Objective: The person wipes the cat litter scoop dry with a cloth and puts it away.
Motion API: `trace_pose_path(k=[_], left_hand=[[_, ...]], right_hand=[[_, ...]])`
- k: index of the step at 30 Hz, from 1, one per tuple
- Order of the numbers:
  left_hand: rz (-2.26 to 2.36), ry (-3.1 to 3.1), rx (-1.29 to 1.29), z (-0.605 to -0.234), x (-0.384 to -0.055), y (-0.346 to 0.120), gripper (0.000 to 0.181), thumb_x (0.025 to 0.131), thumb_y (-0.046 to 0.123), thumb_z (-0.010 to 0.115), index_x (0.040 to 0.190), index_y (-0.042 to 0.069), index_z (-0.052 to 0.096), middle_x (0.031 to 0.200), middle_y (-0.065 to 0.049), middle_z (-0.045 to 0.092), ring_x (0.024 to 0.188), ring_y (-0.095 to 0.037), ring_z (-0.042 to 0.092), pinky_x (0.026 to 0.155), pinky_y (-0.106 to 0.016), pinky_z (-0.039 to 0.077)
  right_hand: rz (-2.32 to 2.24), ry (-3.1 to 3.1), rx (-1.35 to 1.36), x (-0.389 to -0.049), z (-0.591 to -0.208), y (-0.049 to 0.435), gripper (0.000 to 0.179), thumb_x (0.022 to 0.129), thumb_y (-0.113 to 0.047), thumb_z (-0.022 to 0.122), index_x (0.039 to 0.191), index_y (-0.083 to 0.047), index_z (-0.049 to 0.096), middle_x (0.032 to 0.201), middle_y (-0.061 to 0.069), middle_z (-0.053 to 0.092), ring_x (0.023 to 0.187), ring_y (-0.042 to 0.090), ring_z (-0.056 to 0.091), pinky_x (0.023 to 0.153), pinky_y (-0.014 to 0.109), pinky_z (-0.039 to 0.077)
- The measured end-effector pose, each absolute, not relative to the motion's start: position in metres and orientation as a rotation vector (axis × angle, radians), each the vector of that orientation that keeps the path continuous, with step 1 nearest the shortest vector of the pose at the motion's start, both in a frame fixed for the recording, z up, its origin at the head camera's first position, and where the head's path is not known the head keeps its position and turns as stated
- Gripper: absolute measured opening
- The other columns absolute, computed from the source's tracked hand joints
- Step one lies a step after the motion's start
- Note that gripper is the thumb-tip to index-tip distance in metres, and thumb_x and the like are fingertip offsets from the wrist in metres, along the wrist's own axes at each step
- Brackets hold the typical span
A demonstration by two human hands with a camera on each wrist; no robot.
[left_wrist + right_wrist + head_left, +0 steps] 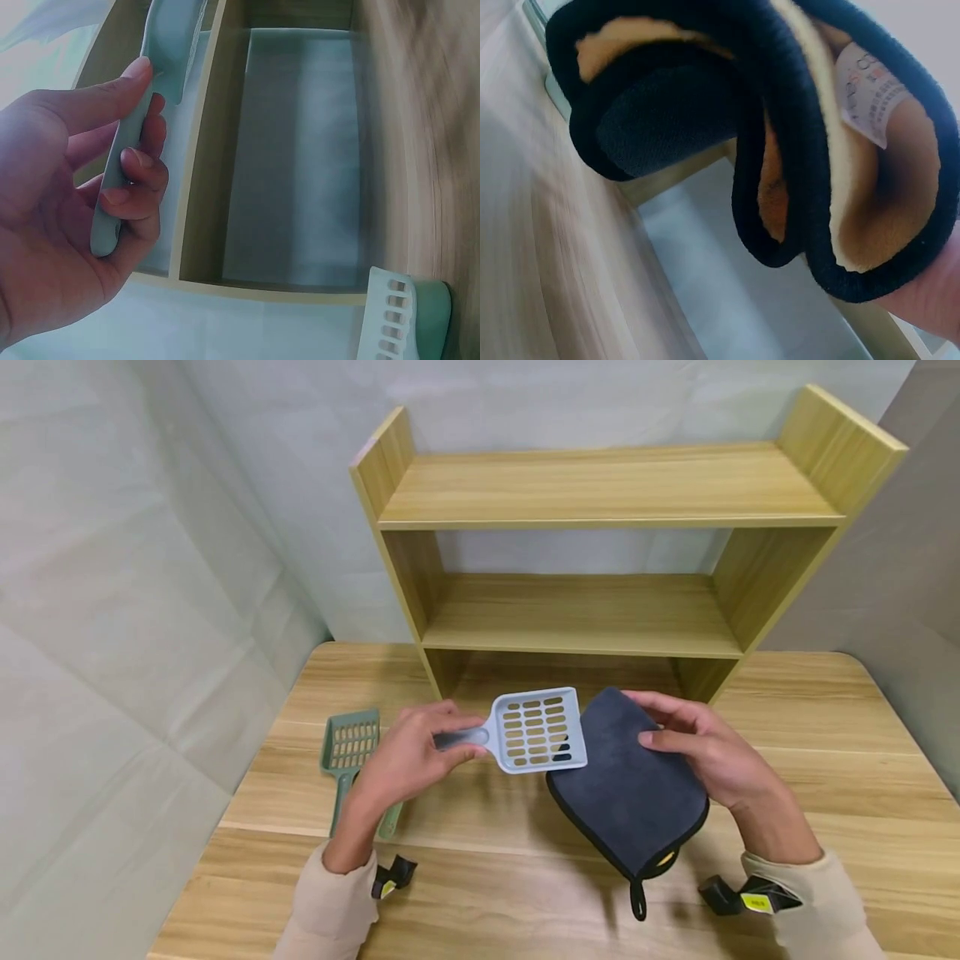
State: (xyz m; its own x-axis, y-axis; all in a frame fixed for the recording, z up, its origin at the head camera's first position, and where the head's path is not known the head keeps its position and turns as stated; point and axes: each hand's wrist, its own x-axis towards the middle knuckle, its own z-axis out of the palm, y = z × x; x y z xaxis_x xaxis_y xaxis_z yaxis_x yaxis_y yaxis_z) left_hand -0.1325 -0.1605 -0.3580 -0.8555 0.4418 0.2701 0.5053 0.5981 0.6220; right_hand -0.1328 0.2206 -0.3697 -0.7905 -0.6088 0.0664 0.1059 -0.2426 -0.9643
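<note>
**Two Items Held, None Released**

Nearest are two sleeves (330, 906). The right hand (708, 752) grips the mitt (637, 785), thumb on its upper face, above the table (480, 893). The left hand (405, 752) grips the blue scoop (545, 732) by its handle, fingers curled. In the head view, the scoop's slotted head overlaps the mitt's edge; contact cannot be confirmed. Judged from these grips, pick-up of both items is complete; release is not yet done.

The green scoop (348, 767) lies on the table beside a third scoop (390, 821), mostly hidden by the left hand.

Scoop count: three; one held, two on the table. Mitt count: one or a pair; the layers prevent telling. Farther back stands one shelf unit (585, 614) with two boards, backed by sheeting (150, 610).
</note>
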Motion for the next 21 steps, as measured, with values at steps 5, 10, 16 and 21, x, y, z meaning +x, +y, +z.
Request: trace_pose_path(k=[5, 10, 16, 21], left_hand=[[-1.117, -2.745, -0.792, -0.358, -0.132, -0.161, 0.033, 0.089, 0.016, 0.089, 0.120, 0.007, 0.082, 0.101, -0.001, 0.078, 0.078, -0.009, 0.061, 0.069, -0.023, 0.051], [-1.105, -2.754, -0.781, -0.359, -0.132, -0.163, 0.035, 0.089, 0.016, 0.089, 0.122, 0.005, 0.082, 0.101, -0.003, 0.078, 0.079, -0.011, 0.061, 0.070, -0.024, 0.051], [-1.128, -2.748, -0.763, -0.357, -0.132, -0.166, 0.035, 0.088, 0.014, 0.089, 0.122, 0.007, 0.082, 0.100, -0.003, 0.078, 0.080, -0.012, 0.062, 0.071, -0.025, 0.050], [-1.132, -2.755, -0.797, -0.355, -0.133, -0.168, 0.032, 0.089, 0.015, 0.089, 0.120, 0.009, 0.083, 0.100, -0.001, 0.079, 0.082, -0.011, 0.063, 0.073, -0.026, 0.051]], right_hand=[[-2.108, 1.554, -0.542, -0.132, -0.373, 0.216, 0.058, 0.105, 0.012, 0.046, 0.149, -0.022, 0.064, 0.128, 0.001, 0.077, 0.103, 0.016, 0.078, 0.084, 0.031, 0.064], [-2.130, 1.557, -0.445, -0.130, -0.375, 0.210, 0.055, 0.105, 0.010, 0.050, 0.145, -0.025, 0.068, 0.125, 0.000, 0.077, 0.100, 0.016, 0.079, 0.082, 0.032, 0.065], [-2.136, 1.567, -0.396, -0.130, -0.376, 0.200, 0.052, 0.105, 0.007, 0.053, 0.143, -0.025, 0.068, 0.124, -0.001, 0.077, 0.100, 0.016, 0.079, 0.082, 0.032, 0.065], [-2.127, 1.575, -0.381, -0.130, -0.377, 0.193, 0.052, 0.104, 0.007, 0.054, 0.140, -0.027, 0.069, 0.122, -0.002, 0.078, 0.100, 0.016, 0.079, 0.083, 0.031, 0.064]])
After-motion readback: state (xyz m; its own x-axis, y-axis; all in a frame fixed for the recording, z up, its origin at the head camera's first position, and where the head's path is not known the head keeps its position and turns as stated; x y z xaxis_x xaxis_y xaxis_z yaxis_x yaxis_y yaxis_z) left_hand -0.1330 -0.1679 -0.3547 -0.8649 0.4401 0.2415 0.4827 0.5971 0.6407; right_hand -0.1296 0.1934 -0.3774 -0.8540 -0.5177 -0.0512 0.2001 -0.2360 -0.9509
